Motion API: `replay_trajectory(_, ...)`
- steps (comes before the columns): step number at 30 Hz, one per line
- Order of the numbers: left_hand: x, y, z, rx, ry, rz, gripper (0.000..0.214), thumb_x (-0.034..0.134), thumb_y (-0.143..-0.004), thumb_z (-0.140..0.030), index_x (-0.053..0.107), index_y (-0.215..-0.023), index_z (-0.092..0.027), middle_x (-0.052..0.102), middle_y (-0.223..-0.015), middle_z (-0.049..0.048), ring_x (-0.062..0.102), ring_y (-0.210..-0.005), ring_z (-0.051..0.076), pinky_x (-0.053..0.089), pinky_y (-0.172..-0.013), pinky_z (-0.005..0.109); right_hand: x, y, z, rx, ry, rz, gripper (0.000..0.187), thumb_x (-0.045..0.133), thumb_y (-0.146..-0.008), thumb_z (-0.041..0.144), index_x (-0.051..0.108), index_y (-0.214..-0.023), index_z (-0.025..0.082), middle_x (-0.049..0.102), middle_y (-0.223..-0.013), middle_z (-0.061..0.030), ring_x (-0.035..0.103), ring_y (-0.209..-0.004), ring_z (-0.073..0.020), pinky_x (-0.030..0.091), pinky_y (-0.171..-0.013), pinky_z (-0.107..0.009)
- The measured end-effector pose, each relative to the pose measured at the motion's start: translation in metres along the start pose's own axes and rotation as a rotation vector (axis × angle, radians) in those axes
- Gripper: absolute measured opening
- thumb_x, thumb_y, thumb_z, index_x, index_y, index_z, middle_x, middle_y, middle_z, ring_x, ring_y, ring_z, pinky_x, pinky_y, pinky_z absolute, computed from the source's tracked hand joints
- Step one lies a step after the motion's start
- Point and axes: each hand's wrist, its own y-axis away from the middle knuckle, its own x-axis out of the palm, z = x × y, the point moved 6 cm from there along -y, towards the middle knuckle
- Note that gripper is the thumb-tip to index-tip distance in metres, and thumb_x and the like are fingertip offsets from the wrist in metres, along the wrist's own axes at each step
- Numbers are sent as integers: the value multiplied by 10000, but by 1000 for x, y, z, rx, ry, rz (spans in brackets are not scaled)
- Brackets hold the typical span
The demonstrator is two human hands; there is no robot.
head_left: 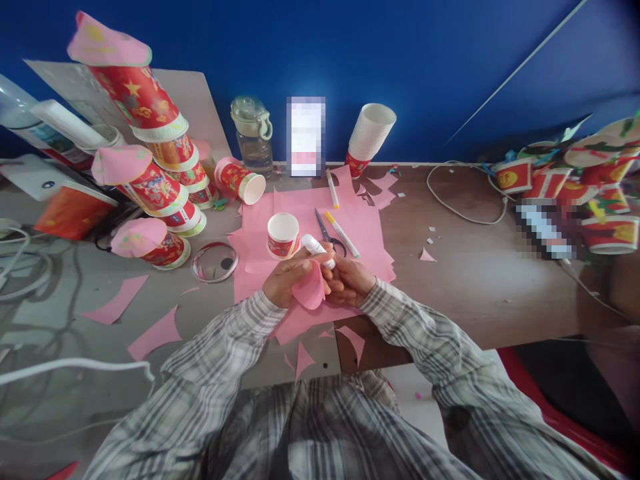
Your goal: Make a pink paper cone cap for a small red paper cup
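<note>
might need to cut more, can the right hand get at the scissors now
Probably yes: the scissors lie just beyond the right hand, handles toward it, though it seems to hold the white tube and may need freeing.

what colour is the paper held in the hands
The paper is plain pink, showing best in the head view.

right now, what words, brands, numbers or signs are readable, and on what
Nothing reads clearly.
Upright screen: pixelated, unreadable.
Phone at right: pixelated, unreadable.
White tube: marks too small.
Cup on pink paper: print too small.
Stacked red cups: too blurred.
Bottle label: blurred.
Silver device: oval mark, unclear.
</note>
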Motion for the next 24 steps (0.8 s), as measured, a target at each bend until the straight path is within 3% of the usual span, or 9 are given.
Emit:
replay_trajectory(2, -1, -1, 0, 5, -6, -1, 356, 580, -713, -385, 633, -999, -179, 414, -1307, 156, 611, -607, 157, 517, -551, 334, -1, -1, 0, 20, -6, -26, 683, 760, -1009, 839, 547, -706, 265, 495, -500, 85, 215, -350, -63, 260, -388, -222)
replay_trajectory(4, -4, -2, 0, 28, -2, -20, 353, 577, -716, -385, 636, -990, -171, 414, -1306, 154, 607, -597, 153, 515, -549, 334, -2, -2, 6, -63, -40, -69, 628, 797, -996, 800, 597, -761, 253, 573, -571, 64, 303, -396, -66, 299, -424, -215)
replay_trajectory(7, -9, -4, -1, 46, 8, -62, 364, 578, -717, -386, 628, -1003, -165, 444, -1277, 157, 600, -580, 144, 510, -539, 330, -2, -1, 15, -249, -87, -106, 471, 968, -881, 603, 675, -885, 235, 680, -714, 44, 404, -485, -63, 374, -487, -209)
replay_trajectory(10, -8, -3, -2, 29, 4, -65, 365, 579, -717, -387, 627, -1003, -167, 451, -1273, 161, 604, -585, 153, 507, -534, 333, -2, 1, 15, -321, -83, -103, 527, 1061, -771, 552, 653, -844, 226, 644, -679, 66, 389, -460, -49, 341, -473, -200)
replay_trajectory(14, -2, -1, -4, 21, 2, -28, 364, 587, -710, -398, 634, -989, -169, 477, -1248, 163, 607, -571, 160, 507, -547, 342, -3, -3, -1, -88, -49, -29, 619, 875, -950, 770, 597, -761, 250, 532, -554, 94, 267, -358, -63, 295, -412, -223)
replay_trajectory(17, -1, -2, -2, 7, 11, -17, 393, 591, -708, -404, 626, -1003, -146, 552, -1141, 170, 602, -570, 163, 505, -573, 350, -4, -5, -7, 47, -44, -2, 647, 691, -1087, 779, 565, -728, 255, 509, -514, 88, 192, -343, -64, 275, -397, -232)
replay_trajectory(20, -6, -4, -2, 20, 37, -66, 447, 604, -695, -417, 607, -1033, -123, 610, -1019, 162, 595, -595, 172, 502, -584, 351, -5, -6, 2, -88, -89, -64, 566, 776, -1025, 755, 644, -816, 245, 619, -612, 48, 363, -418, -82, 272, -421, -218)
replay_trajectory(22, -9, -5, -1, 28, 46, -91, 465, 602, -696, -421, 591, -1060, -131, 613, -1024, 155, 594, -611, 171, 501, -585, 344, -3, -4, 11, -248, -123, -99, 526, 939, -879, 711, 714, -928, 238, 696, -709, 21, 518, -525, -109, 301, -451, -211)
replay_trajectory(24, -9, -5, 1, 13, 39, -84, 448, 595, -701, -419, 591, -1061, -152, 589, -1094, 149, 589, -595, 153, 499, -578, 335, 0, -1, 16, -361, -124, -102, 569, 1056, -750, 637, 756, -1018, 234, 712, -736, 31, 540, -553, -111, 344, -478, -216)
